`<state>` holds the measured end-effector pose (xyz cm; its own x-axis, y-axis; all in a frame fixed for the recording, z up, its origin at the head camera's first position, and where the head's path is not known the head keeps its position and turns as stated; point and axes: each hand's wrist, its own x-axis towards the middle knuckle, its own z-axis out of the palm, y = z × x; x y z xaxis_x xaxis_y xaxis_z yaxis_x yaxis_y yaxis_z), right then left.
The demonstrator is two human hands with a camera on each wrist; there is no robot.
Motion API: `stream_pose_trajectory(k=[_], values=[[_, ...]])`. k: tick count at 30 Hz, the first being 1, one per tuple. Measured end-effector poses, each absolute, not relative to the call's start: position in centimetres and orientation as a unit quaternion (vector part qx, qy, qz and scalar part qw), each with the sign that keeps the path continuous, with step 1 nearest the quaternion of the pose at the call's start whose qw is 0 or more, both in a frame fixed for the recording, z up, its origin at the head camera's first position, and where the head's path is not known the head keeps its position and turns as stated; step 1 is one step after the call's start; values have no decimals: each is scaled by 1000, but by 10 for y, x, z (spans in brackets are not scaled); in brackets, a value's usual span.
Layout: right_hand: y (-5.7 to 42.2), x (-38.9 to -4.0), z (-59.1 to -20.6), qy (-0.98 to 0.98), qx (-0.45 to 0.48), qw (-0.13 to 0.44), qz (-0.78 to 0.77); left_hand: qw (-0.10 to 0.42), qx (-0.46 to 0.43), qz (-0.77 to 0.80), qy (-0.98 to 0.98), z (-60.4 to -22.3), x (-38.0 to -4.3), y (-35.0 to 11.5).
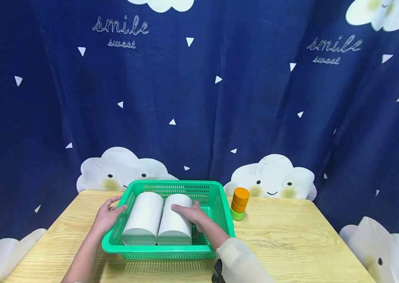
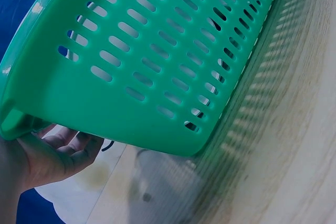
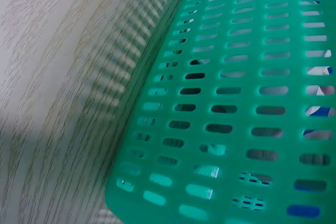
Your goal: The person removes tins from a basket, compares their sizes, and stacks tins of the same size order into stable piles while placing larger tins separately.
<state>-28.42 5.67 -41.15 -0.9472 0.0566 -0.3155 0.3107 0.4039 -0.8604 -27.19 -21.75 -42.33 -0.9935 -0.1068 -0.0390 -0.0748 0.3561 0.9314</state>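
Observation:
A green plastic basket (image 1: 164,249) with slotted walls stands on the wooden table. Inside it, two white cylinders lie side by side: the left cylinder (image 1: 143,216) and the right cylinder (image 1: 175,220). My right hand (image 1: 197,215) holds the right cylinder, thumb across its top and fingers down its right side. At the basket's left rim, my left hand (image 1: 107,215) grips the edge with the thumb over it. In the left wrist view, the fingers (image 2: 79,148) curl beside the basket's outer wall. The right wrist view shows the slotted wall (image 3: 226,98) but not the hand.
An orange and green stack of short round pieces (image 1: 240,202) stands just right of the basket on the wooden table (image 1: 291,243). Behind the table hangs a dark blue curtain (image 1: 199,102) with clouds and white triangles.

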Motion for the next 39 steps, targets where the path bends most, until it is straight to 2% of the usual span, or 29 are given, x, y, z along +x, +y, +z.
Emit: stream_pose_trajectory(k=[20, 32, 39], values=[[59, -288, -416, 799, 97, 194, -561, 14, 55, -564, -824, -424, -273, -219], [65, -287, -405, 807, 83, 177, -557, 14, 52, -566, -822, -423, -273, -218], [69, -285, -395, 812, 63, 146, -561, 14, 56, -565, -823, -424, -272, -219]])
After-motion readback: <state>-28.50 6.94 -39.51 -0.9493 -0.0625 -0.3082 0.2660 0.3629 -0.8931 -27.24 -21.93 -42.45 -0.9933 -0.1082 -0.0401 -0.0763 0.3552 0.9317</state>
